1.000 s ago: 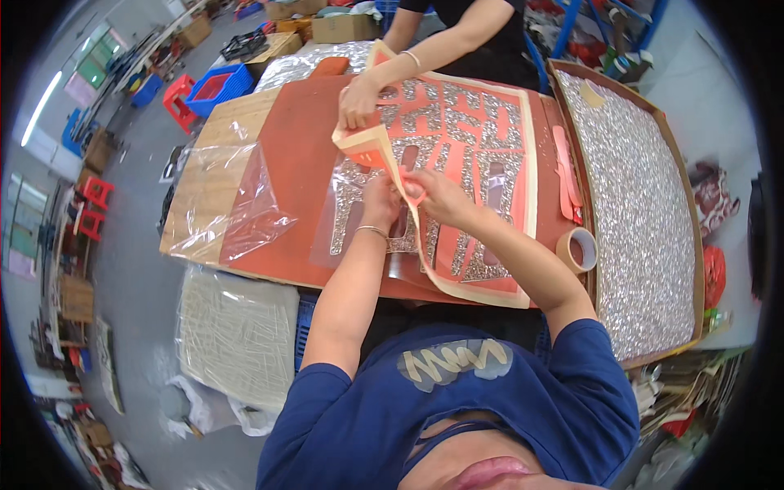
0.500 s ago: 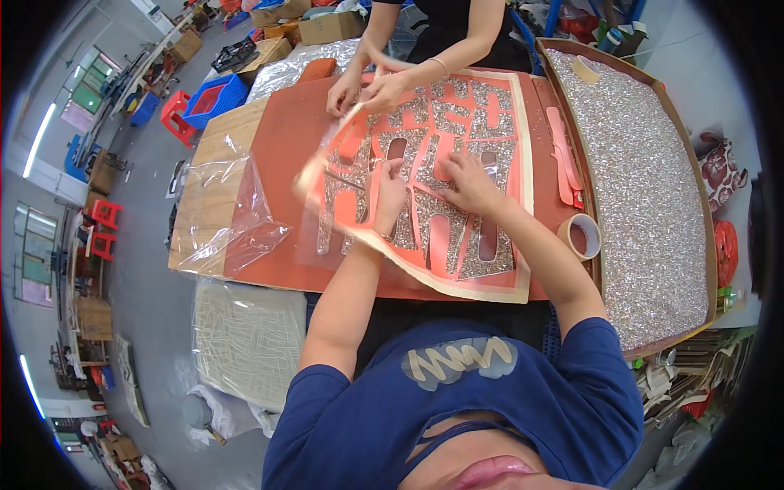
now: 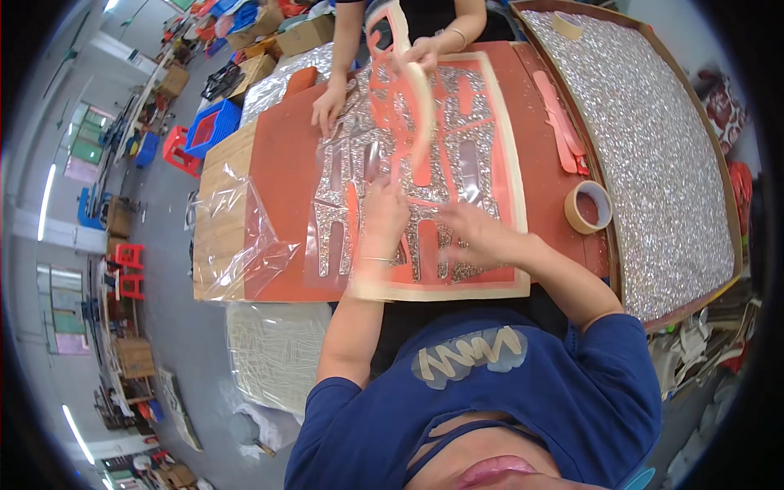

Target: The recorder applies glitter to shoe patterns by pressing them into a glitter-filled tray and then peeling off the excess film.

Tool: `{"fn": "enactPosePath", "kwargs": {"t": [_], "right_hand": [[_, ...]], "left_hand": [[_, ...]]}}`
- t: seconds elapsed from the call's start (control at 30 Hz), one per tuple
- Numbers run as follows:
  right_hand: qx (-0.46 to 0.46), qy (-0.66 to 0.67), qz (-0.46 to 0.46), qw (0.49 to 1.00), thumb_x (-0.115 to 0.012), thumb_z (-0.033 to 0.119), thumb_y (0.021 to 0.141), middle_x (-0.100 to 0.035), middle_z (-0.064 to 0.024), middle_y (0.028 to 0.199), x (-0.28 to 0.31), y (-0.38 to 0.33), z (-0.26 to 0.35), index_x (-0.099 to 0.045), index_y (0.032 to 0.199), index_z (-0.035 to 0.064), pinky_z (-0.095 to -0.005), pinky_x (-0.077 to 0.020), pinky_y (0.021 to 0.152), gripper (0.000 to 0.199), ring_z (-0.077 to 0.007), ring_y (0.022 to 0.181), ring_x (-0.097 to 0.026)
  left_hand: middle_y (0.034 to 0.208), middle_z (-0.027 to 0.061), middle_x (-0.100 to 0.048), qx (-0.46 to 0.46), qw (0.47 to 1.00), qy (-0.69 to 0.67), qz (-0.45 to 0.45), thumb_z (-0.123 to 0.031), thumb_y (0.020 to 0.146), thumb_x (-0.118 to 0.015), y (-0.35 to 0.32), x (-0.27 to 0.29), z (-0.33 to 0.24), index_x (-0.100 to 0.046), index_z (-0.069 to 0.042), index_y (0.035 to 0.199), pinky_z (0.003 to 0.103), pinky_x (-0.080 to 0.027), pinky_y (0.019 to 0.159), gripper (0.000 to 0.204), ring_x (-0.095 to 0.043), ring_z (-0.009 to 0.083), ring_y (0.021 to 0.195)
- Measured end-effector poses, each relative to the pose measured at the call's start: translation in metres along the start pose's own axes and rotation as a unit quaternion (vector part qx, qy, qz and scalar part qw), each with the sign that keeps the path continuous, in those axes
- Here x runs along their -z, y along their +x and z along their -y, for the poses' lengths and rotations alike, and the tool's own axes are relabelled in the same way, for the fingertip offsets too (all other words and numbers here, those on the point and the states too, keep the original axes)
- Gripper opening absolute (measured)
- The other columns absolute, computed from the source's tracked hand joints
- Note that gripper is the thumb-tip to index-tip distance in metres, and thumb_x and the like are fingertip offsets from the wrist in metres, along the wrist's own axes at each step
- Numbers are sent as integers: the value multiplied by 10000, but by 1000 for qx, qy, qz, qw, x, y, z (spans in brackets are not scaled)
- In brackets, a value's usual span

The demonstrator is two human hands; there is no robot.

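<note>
A pink cut-out sheet with a cream border (image 3: 516, 180) lies over glittery silver pieces (image 3: 331, 245) on a clear film. Its left part is lifted and curled back, blurred by motion. My left hand (image 3: 385, 214) is over the middle of the pieces, beside a pink strip of the sheet; its fingers are smeared. My right hand (image 3: 483, 233) is low over the sheet's right half, its fingers blurred too. Across the table, a co-worker's one hand (image 3: 420, 55) holds the lifted sheet, and the other hand (image 3: 330, 106) presses at the film's far left corner.
The reddish-brown table covering (image 3: 282, 155) bears crumpled clear plastic (image 3: 245, 237) at the left. On the right are a tape roll (image 3: 588, 207), pink strips (image 3: 559, 122) and a shallow tray (image 3: 739, 253) of silver glitter material. Blue crates (image 3: 214, 128) stand beyond the table's left.
The sheet's left part has come up off the glittery pieces and curled back toward the far side. The co-worker's hands have moved apart. Both my hands have shifted slightly nearer to me.
</note>
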State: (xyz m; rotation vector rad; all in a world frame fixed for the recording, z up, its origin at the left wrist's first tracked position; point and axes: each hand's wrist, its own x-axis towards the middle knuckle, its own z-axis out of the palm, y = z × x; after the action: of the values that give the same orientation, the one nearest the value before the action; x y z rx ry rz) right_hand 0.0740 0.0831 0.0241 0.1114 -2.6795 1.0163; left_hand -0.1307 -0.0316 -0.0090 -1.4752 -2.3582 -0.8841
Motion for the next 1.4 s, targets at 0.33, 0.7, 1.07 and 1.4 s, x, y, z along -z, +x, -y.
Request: {"fn": "enactPosePath", "kwargs": {"t": [0.33, 0.7, 1.07, 1.4], "right_hand": [[-22, -260, 71, 963, -687, 327, 781, -429, -212, 1351, -9, -79, 34, -396, 1324, -53, -551, -241, 1088, 723, -357, 1309, -360], [55, -70, 66, 994, -646, 169, 800, -539, -195, 1174, -75, -53, 60, -466, 1232, -26, -446, -426, 918, 507, -349, 1115, -525], [-126, 170, -116, 970, -475, -55, 781, -546, -168, 1013, 40, -21, 59, -541, 1117, 6, -388, -440, 842, 348, -299, 960, -550], [-118, 77, -220, 965, -552, 115, 898, -603, -75, 911, 131, 3, 52, -601, 1073, 15, -308, -490, 697, 207, -177, 797, -586]], "left_hand": [[1006, 280, -589, 124, 969, -176, 123, -15, 881, -478, -6, 20, -3, -539, 61, 1124, 468, -461, 797, 262, -571, 443, 956], [943, 73, -644, 312, 880, -313, 174, -199, 929, -580, 3, 22, -12, -439, 35, 1301, 276, -499, 666, 461, -616, 128, 767], [961, 176, -631, 268, 917, -252, 151, -127, 909, -500, -21, -20, 45, -538, 44, 1222, 382, -514, 760, 358, -629, 285, 793], [1282, 308, -407, 31, 976, 92, 193, -233, 863, -613, -47, -5, -57, -429, 20, 1301, 428, -380, 1014, 539, -448, 430, 1199]]}}
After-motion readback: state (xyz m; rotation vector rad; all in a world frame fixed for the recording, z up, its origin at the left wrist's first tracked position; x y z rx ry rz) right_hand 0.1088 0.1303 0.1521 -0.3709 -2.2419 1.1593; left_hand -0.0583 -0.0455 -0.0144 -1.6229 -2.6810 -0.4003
